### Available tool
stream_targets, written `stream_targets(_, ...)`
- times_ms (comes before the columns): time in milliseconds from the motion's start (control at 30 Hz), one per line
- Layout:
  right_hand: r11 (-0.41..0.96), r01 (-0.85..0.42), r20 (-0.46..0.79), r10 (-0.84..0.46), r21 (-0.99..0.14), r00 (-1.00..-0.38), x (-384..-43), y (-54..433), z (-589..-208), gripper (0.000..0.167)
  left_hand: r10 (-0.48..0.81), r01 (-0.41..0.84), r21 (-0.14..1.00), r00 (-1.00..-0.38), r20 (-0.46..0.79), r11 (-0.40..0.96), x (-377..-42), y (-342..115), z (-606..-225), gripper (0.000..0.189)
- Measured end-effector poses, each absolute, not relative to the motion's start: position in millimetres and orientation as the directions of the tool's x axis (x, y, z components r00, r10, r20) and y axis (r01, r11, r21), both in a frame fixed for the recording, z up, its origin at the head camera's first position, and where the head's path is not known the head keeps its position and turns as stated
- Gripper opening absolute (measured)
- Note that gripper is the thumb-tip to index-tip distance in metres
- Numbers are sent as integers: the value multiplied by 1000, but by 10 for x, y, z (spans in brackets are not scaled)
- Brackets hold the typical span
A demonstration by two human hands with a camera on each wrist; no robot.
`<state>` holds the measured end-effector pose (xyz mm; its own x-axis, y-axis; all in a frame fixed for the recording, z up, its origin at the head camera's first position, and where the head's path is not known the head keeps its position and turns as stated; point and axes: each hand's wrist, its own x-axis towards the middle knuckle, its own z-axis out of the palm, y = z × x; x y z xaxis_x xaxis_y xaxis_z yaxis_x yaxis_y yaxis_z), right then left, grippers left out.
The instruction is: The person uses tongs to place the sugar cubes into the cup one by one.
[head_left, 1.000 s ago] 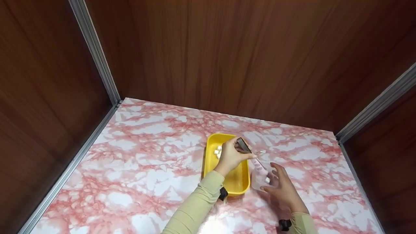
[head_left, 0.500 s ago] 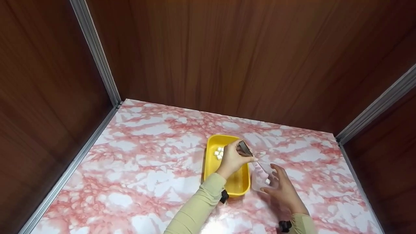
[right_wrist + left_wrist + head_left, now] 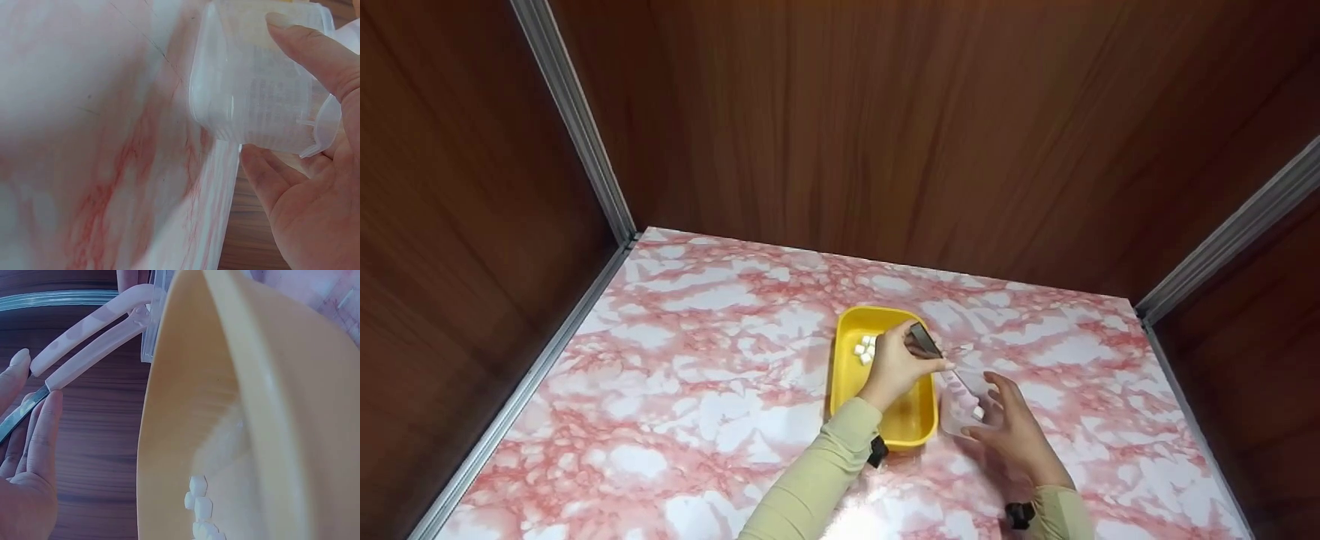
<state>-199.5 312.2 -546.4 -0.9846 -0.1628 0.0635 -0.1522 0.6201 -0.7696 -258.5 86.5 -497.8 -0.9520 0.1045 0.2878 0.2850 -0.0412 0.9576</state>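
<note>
My left hand point(image 3: 894, 367) pinches a pair of tongs point(image 3: 925, 342) by its metal handle, reaching across the yellow tray point(image 3: 919, 427). The pink tips slant down into a clear plastic container point(image 3: 956, 426), right at a white cube point(image 3: 978, 412). In the left wrist view the two pink arms point(image 3: 93, 354) of the tongs come together at the container. My right hand point(image 3: 1021, 435) holds this container around its side, thumb and fingers on opposite sides, as the right wrist view shows of the container point(image 3: 264, 84).
Several white cubes point(image 3: 865, 350) lie at the far left part of the yellow tray, partly behind my left hand. The container stands close to the tray's right side. A red and white marbled tabletop point(image 3: 697, 375) lies beneath, with brown wood-look panels point(image 3: 840, 135) around it.
My left hand has shifted slightly right and toward me, and the tongs' tips have gone down to the white cube in the container. My right hand has stayed almost still.
</note>
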Motion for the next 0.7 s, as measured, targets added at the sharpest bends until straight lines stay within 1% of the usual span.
stream_targets(167, 622, -160, 71, -166, -767, -984, -1998, 3122, -5457, 94, 97, 272, 960, -956, 277, -57, -2578, 868, -4957, 39)
stream_targets(400, 626, -158, 68, -165, -764, -984, -2004, 3134, -5453, 94, 95, 267, 961, -957, 273, -73, -2389, 792, -4670, 36)
stream_targets(700, 622, -114, 27, -148, -774, -989, -2003, 3138, -5465, 96, 94, 260, 963, -959, 266, -67, -2378, 790, -4657, 36)
